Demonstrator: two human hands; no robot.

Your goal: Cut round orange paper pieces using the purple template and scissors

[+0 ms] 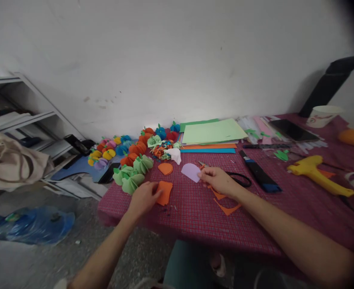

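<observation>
Between the thumb and fingers of my right hand is the right edge of a purple paper piece with a rounded top. Scissors with dark handles lie by that hand, partly hidden by it. Orange paper scraps are below it. My left hand rests at the left edge of a small stack of orange paper, its thumb and index finger slightly apart. Just above the stack lies a rounded orange paper cutout.
Folded paper pumpkins in several colours crowd the left end, beside a pile of shredded paper. Coloured sheets lie against the wall. On the right are a box cutter, a yellow glue gun, a phone and a paper cup.
</observation>
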